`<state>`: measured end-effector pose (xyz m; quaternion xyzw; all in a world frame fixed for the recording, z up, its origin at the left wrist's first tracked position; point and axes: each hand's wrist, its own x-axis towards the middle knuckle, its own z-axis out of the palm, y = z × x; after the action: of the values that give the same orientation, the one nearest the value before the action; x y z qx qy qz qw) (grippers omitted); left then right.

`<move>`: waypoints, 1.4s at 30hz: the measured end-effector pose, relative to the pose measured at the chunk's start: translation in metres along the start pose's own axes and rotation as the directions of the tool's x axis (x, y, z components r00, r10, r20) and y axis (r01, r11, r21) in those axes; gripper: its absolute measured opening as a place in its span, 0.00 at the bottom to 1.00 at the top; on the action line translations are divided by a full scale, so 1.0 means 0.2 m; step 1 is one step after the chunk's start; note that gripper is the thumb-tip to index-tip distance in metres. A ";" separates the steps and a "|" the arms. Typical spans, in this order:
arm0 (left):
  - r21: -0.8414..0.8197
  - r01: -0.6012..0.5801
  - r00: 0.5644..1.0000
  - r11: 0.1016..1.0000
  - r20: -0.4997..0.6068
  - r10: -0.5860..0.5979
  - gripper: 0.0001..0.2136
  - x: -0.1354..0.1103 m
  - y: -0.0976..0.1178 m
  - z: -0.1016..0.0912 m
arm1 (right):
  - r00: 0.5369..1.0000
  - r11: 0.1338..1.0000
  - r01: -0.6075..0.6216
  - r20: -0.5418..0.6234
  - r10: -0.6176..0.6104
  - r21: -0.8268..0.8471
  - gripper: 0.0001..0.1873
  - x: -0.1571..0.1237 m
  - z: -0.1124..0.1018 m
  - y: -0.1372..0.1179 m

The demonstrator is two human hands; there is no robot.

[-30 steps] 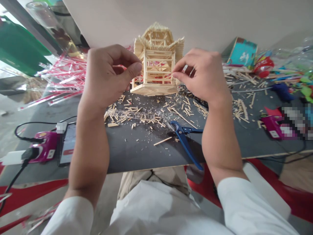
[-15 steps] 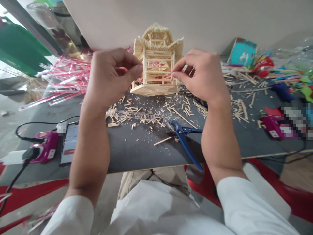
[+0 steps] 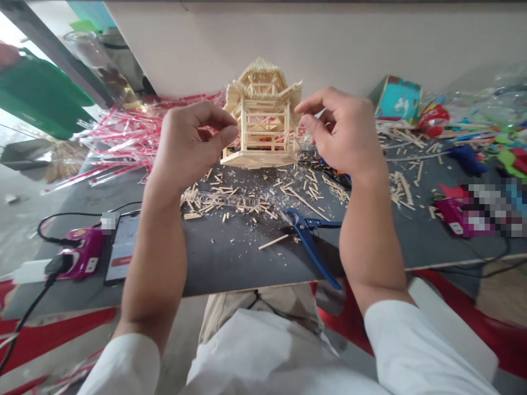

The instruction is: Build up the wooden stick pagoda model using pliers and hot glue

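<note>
Left hand (image 3: 187, 145), grip unclear, and right hand (image 3: 348, 131), fingers parted, flank a stick pavilion (image 3: 259, 160). A red item (image 3: 434, 122), two o'clock, is too blurred to read; pale wall (image 3: 329, 49) behind grey counter (image 3: 234, 266).

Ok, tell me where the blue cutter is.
In the head view, the blue cutter lies right of centre on the dark table, at its near edge, between a loose stick and the right forearm, nearer the person than the stick model.
</note>
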<state>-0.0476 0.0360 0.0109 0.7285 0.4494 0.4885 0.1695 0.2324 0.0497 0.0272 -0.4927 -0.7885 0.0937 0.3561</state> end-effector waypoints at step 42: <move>0.431 -0.148 0.962 0.890 0.271 0.028 0.09 -0.08 0.16 0.20 | 0.995 0.994 -0.102 -0.005 0.102 -0.042 0.12 0.07 0.10 0.29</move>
<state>0.0003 0.0131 0.0061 0.8248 0.4899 0.2806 0.0321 0.2571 0.0943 -0.0113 -0.5399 -0.7635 0.0942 0.3416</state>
